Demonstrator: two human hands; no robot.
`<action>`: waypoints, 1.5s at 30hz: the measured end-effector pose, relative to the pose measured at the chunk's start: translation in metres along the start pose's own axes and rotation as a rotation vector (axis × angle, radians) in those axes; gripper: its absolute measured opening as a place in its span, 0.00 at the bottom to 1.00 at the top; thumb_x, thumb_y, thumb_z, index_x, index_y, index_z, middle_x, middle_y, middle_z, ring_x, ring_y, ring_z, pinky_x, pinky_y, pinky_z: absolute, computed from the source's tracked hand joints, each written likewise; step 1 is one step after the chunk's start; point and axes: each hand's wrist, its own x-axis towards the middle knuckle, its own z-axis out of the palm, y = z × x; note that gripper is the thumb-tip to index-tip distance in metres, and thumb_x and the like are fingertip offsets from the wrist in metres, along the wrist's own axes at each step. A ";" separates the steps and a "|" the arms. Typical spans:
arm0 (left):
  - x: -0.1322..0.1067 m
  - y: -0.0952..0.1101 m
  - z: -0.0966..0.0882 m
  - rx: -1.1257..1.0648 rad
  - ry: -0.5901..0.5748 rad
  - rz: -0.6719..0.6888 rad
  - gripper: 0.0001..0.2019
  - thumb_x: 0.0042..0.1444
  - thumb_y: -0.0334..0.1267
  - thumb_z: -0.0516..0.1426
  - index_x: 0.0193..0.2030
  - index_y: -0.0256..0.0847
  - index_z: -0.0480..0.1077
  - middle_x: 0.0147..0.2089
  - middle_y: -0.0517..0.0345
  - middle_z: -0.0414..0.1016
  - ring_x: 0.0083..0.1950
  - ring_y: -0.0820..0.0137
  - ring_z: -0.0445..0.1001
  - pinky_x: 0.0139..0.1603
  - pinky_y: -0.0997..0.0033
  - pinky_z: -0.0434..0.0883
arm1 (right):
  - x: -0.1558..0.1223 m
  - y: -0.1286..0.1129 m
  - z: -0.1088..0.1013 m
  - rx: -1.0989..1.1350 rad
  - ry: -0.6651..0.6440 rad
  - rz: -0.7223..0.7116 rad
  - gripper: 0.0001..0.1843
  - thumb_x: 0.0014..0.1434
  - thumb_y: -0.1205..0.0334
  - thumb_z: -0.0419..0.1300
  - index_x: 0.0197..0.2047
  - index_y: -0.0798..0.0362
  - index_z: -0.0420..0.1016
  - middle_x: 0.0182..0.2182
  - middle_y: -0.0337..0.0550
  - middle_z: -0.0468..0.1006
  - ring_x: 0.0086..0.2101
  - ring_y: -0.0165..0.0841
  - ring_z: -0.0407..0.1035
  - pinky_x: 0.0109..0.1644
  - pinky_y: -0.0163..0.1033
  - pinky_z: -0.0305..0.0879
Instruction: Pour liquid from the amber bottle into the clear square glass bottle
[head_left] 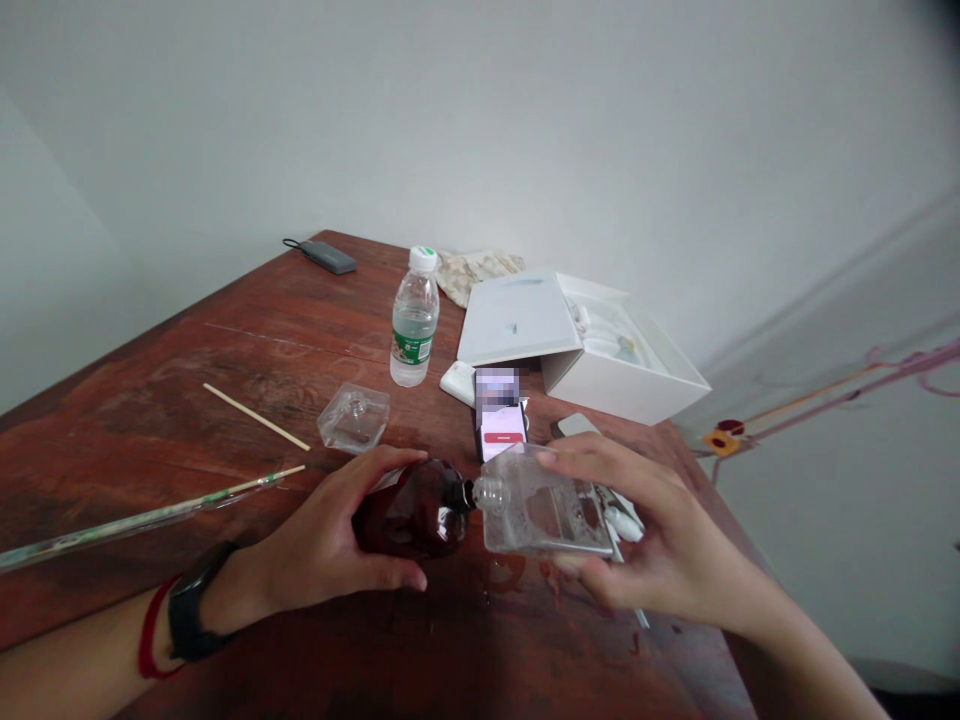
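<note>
My left hand is closed around a dark brown bottle, tipped on its side with its black neck pointing right. In my right hand is a clear square bottle, also lying sideways, gripped between thumb and fingers. The two bottle mouths meet or nearly meet in the middle; I cannot tell whether they touch. Some liquid or wet marks show in the clear bottle. Behind my left hand, a clear square container with a small round part rests on the table.
A water bottle with a green label stands upright on the wooden table. Behind the hands lie a lit phone and an open white box. Chopsticks, one pair wrapped, lie left. A grey device sits far back.
</note>
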 end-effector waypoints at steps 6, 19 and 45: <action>0.001 0.002 0.001 0.013 0.001 0.014 0.45 0.51 0.56 0.78 0.72 0.50 0.67 0.67 0.47 0.77 0.64 0.49 0.80 0.70 0.48 0.76 | 0.000 0.000 -0.001 0.009 0.009 0.006 0.35 0.55 0.65 0.73 0.66 0.45 0.76 0.56 0.49 0.86 0.56 0.47 0.82 0.57 0.48 0.82; -0.001 -0.004 0.001 0.009 -0.017 0.044 0.46 0.52 0.56 0.78 0.73 0.54 0.63 0.68 0.50 0.76 0.64 0.51 0.81 0.70 0.49 0.76 | -0.002 0.000 0.000 -0.004 0.002 -0.036 0.34 0.57 0.64 0.73 0.67 0.47 0.75 0.56 0.50 0.84 0.56 0.43 0.82 0.57 0.44 0.81; -0.001 0.001 0.001 -0.027 -0.015 0.037 0.45 0.50 0.54 0.79 0.71 0.52 0.66 0.67 0.49 0.76 0.64 0.51 0.80 0.69 0.51 0.76 | -0.006 0.000 0.000 -0.024 -0.004 -0.016 0.36 0.56 0.66 0.73 0.67 0.45 0.75 0.58 0.50 0.83 0.57 0.44 0.82 0.56 0.45 0.82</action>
